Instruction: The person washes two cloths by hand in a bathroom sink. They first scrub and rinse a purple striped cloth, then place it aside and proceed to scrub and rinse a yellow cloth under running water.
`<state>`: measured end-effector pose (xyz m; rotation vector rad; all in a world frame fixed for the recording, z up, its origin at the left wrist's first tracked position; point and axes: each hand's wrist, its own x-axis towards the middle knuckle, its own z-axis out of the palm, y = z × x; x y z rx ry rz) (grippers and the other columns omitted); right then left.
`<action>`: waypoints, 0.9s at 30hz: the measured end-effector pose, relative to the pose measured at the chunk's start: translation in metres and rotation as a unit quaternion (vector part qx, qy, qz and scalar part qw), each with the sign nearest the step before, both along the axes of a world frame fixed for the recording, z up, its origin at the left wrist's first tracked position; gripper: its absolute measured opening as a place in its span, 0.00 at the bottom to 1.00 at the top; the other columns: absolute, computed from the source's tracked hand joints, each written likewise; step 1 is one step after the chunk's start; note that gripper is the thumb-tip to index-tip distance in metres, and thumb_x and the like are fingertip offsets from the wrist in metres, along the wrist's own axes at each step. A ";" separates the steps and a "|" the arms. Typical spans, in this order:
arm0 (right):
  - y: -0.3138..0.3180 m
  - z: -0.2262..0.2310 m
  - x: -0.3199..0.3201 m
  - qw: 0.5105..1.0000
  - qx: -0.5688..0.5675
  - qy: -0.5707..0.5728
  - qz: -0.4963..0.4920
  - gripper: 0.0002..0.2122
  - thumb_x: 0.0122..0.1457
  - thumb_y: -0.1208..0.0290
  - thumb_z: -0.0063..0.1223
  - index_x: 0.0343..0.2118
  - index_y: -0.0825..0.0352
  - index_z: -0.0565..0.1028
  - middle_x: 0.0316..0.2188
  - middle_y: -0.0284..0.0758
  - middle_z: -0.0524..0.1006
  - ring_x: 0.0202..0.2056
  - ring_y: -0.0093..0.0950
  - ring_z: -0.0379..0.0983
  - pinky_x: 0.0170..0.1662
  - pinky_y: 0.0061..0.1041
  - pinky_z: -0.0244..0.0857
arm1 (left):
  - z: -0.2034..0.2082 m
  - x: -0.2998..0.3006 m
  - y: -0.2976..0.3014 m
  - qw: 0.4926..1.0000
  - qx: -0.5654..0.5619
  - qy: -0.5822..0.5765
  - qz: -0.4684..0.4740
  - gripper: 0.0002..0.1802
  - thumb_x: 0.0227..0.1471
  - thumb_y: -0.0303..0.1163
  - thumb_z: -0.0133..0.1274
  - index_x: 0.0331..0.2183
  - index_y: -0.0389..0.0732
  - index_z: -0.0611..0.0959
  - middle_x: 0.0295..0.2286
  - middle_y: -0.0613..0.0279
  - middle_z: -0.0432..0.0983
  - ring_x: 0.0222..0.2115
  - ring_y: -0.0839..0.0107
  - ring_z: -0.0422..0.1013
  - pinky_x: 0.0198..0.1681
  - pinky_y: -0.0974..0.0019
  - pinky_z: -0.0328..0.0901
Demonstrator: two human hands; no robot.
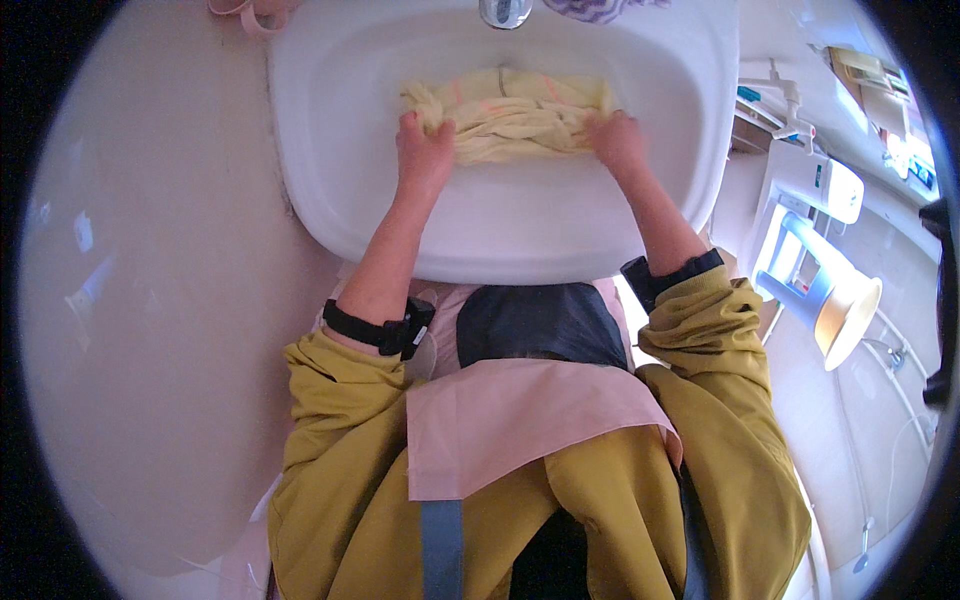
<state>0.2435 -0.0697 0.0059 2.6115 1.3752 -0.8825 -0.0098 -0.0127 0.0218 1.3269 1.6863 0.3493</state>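
Observation:
A pale yellow cloth (520, 120) with faint pink and dark stripes lies bunched across the basin of a white sink (540, 222). My left hand (426, 150) grips its left end, the fingers closed into the folds. At the opposite end, my right hand (618, 142) is closed on the fabric too, its fingertips partly hidden by the folds. Between the two hands the cloth hangs in loose creases. Above it, at the sink's far edge, is a chrome tap (505, 12).
A purple and white patterned cloth (600, 8) sits by the tap. Something pink with a loop (252, 14) is at the far left rim. On the right are a white wall-mounted unit (810, 180), a blue and cream stool-like object (815, 280) and pipes. A tiled wall (160, 300) borders the left.

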 end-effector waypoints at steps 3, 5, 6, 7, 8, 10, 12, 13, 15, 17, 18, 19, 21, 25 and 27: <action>0.003 -0.010 -0.016 0.974 0.217 -0.047 0.052 0.28 0.49 0.51 0.50 0.46 0.71 0.65 0.47 0.51 0.64 0.46 0.42 0.64 0.44 0.38 0.63 | -0.028 -0.016 -0.016 0.989 0.064 0.113 -0.068 0.38 0.45 0.41 0.52 0.51 0.33 0.54 0.47 0.42 0.55 0.45 0.54 0.58 0.45 0.58 0.60; 0.012 -0.030 -0.033 0.959 0.231 -0.100 0.130 0.28 0.47 0.51 0.52 0.48 0.65 0.64 0.49 0.47 0.61 0.49 0.42 0.60 0.47 0.39 0.61 | -0.019 -0.009 -0.020 0.998 -0.001 0.065 0.014 0.41 0.46 0.42 0.52 0.53 0.37 0.49 0.50 0.42 0.51 0.46 0.52 0.57 0.44 0.53 0.61; 0.016 -0.036 -0.043 0.949 0.235 -0.127 0.167 0.28 0.47 0.51 0.53 0.49 0.62 0.64 0.50 0.45 0.59 0.51 0.41 0.58 0.48 0.39 0.60 | 0.011 0.004 -0.024 0.990 -0.094 -0.011 0.107 0.42 0.46 0.43 0.51 0.54 0.39 0.47 0.51 0.43 0.49 0.47 0.52 0.56 0.43 0.50 0.61; 0.021 -0.026 -0.058 0.968 0.170 -0.053 0.175 0.28 0.46 0.52 0.54 0.49 0.59 0.64 0.50 0.43 0.60 0.51 0.41 0.58 0.49 0.40 0.58 | 0.027 0.012 -0.026 0.959 -0.184 -0.085 0.200 0.43 0.47 0.43 0.51 0.55 0.41 0.44 0.52 0.43 0.47 0.48 0.51 0.56 0.42 0.46 0.61; 0.028 -0.006 -0.076 0.977 0.107 0.028 0.184 0.27 0.45 0.53 0.55 0.49 0.56 0.65 0.49 0.41 0.61 0.52 0.40 0.57 0.51 0.40 0.56 | 0.020 0.008 -0.028 0.948 -0.208 -0.119 0.210 0.43 0.48 0.44 0.50 0.55 0.43 0.42 0.53 0.44 0.46 0.48 0.51 0.55 0.43 0.43 0.60; 0.031 -0.002 -0.080 0.971 0.040 0.095 0.215 0.25 0.43 0.55 0.56 0.47 0.53 0.67 0.48 0.35 0.63 0.52 0.41 0.56 0.52 0.43 0.53 | 0.001 0.001 -0.037 0.920 -0.260 -0.189 0.224 0.45 0.49 0.45 0.49 0.56 0.46 0.38 0.54 0.44 0.46 0.49 0.51 0.55 0.43 0.38 0.58; 0.028 -0.007 -0.065 0.976 0.128 -0.038 0.170 0.23 0.43 0.57 0.56 0.45 0.54 0.69 0.48 0.36 0.64 0.50 0.42 0.58 0.48 0.43 0.57 | 0.005 0.002 -0.039 0.893 -0.294 -0.235 0.248 0.44 0.50 0.49 0.47 0.56 0.47 0.38 0.55 0.44 0.43 0.50 0.50 0.54 0.44 0.35 0.56; 0.027 -0.011 -0.061 0.969 0.171 -0.105 0.146 0.23 0.42 0.58 0.56 0.44 0.54 0.70 0.47 0.36 0.64 0.49 0.42 0.59 0.47 0.44 0.59 | 0.008 0.004 -0.039 0.877 -0.311 -0.258 0.259 0.44 0.50 0.51 0.45 0.56 0.47 0.38 0.55 0.45 0.42 0.51 0.50 0.54 0.44 0.34 0.55; 0.025 -0.007 -0.070 0.984 0.156 -0.070 0.040 0.21 0.41 0.60 0.56 0.41 0.59 0.72 0.48 0.38 0.64 0.47 0.43 0.60 0.43 0.44 0.61 | 0.014 0.016 -0.033 0.805 -0.415 -0.310 0.290 0.43 0.50 0.57 0.41 0.56 0.47 0.41 0.55 0.45 0.43 0.51 0.48 0.54 0.45 0.35 0.55; 0.028 0.005 -0.089 0.998 0.009 0.063 -0.023 0.20 0.41 0.60 0.56 0.40 0.61 0.73 0.45 0.42 0.66 0.45 0.43 0.62 0.44 0.44 0.60 | 0.004 0.026 -0.027 0.749 -0.469 -0.370 0.286 0.42 0.50 0.61 0.37 0.56 0.47 0.45 0.55 0.46 0.45 0.51 0.48 0.55 0.46 0.36 0.55; 0.023 0.001 -0.102 0.994 0.058 0.091 -0.021 0.19 0.42 0.60 0.55 0.36 0.67 0.75 0.37 0.46 0.71 0.39 0.40 0.68 0.42 0.36 0.63 | -0.008 0.029 -0.025 0.734 -0.474 -0.405 0.271 0.42 0.49 0.63 0.35 0.56 0.47 0.48 0.54 0.47 0.48 0.51 0.49 0.55 0.46 0.36 0.55; 0.018 0.000 -0.110 0.970 0.082 0.215 -0.078 0.19 0.43 0.60 0.55 0.34 0.69 0.75 0.33 0.46 0.73 0.36 0.37 0.70 0.40 0.32 0.63 | -0.018 0.031 -0.027 0.717 -0.477 -0.439 0.254 0.42 0.49 0.65 0.33 0.56 0.46 0.51 0.54 0.48 0.50 0.51 0.49 0.56 0.47 0.37 0.54; 0.008 0.047 -0.127 0.879 0.138 0.420 -0.178 0.19 0.45 0.60 0.54 0.30 0.75 0.73 0.29 0.46 0.74 0.33 0.30 0.72 0.36 0.24 0.63 | -0.027 0.034 -0.023 0.816 -0.272 -0.493 0.130 0.33 0.51 0.60 0.34 0.50 0.46 0.63 0.46 0.57 0.62 0.45 0.60 0.62 0.44 0.50 0.61; -0.002 0.092 -0.141 0.858 0.222 0.424 -0.188 0.20 0.47 0.61 0.53 0.34 0.78 0.70 0.30 0.48 0.73 0.34 0.33 0.71 0.38 0.28 0.63 | -0.059 0.027 -0.014 0.834 -0.093 -0.544 -0.010 0.18 0.53 0.42 0.44 0.44 0.46 0.67 0.39 0.65 0.66 0.39 0.70 0.66 0.38 0.64 0.66; -0.001 0.084 -0.140 0.888 0.238 0.355 -0.172 0.20 0.49 0.60 0.52 0.33 0.77 0.70 0.31 0.51 0.72 0.35 0.39 0.70 0.38 0.32 0.63 | -0.061 0.027 -0.011 0.747 -0.206 -0.626 0.094 0.20 0.51 0.39 0.47 0.45 0.44 0.67 0.39 0.63 0.66 0.39 0.70 0.66 0.40 0.64 0.65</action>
